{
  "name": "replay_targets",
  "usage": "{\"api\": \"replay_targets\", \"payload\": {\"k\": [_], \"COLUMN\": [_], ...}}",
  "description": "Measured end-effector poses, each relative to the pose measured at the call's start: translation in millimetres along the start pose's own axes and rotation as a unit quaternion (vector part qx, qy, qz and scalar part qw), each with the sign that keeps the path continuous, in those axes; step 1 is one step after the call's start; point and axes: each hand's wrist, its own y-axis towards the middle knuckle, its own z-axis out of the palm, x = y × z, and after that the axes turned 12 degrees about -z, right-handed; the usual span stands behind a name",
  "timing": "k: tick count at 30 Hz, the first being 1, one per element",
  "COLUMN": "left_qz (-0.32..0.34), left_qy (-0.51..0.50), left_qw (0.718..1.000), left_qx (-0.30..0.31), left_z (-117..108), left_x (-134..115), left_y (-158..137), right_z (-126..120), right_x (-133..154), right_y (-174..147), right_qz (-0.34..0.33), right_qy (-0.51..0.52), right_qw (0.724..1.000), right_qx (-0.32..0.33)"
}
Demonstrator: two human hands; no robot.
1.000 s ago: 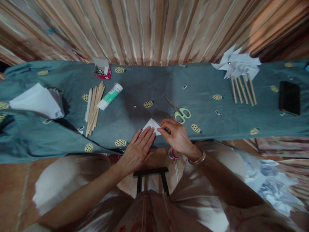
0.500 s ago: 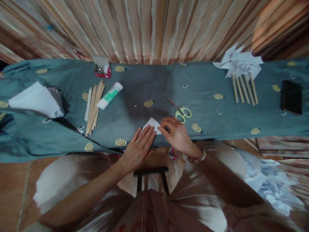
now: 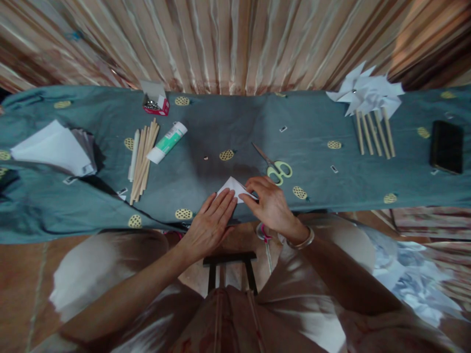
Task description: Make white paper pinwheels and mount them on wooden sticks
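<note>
Pressing paper (image 3: 234,185) under a flat-spread left hand (image 3: 211,220) and pinching its corner, now jutting farther right, in the right hand (image 3: 270,203), apparently mid-fold.

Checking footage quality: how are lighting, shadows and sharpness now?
Throughout the head view: dim light; a soft shadow on the tablecloth beyond the folded paper; a warmer patch on the curtain, upper right; print on the green-and-white tube too soft to read.

Scissors (image 3: 273,164) behind paper (image 3: 239,188), rightward; tube (image 3: 167,142) left; pinwheels (image 3: 368,94) far right
</note>
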Motion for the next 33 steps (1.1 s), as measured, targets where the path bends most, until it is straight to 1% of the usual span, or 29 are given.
{"api": "replay_targets", "payload": {"k": [4, 11, 18, 22, 29, 33], "left_qz": [0.004, 0.004, 0.016, 0.002, -0.027, -0.036], "left_qy": [0.001, -0.008, 0.018, 0.023, 0.058, 0.066], "left_qw": [1.0, 1.0, 1.0, 1.0, 0.998, 0.997], "left_qx": [0.002, -0.01, -0.012, -0.006, -0.016, -0.023], "left_z": [1, 5, -1, -7, -18, -21], "left_x": [0, 1, 5, 14, 29, 33], "left_y": [0, -1, -2, -13, -40, -48], "right_z": [0, 1, -1, -6, -13, -16], "right_x": [1, 3, 2, -3, -11, -12], "right_y": [-5, -5, -8, -14, -23, -25], "right_qz": [-0.008, 0.005, 0.002, 0.008, 0.014, 0.012], "right_qy": [0.005, 0.01, 0.004, 0.002, 0.013, 0.015], "right_qw": [1.0, 1.0, 1.0, 1.0, 1.0, 1.0], "right_qx": [-0.011, -0.007, -0.002, -0.003, -0.012, 0.002]}}
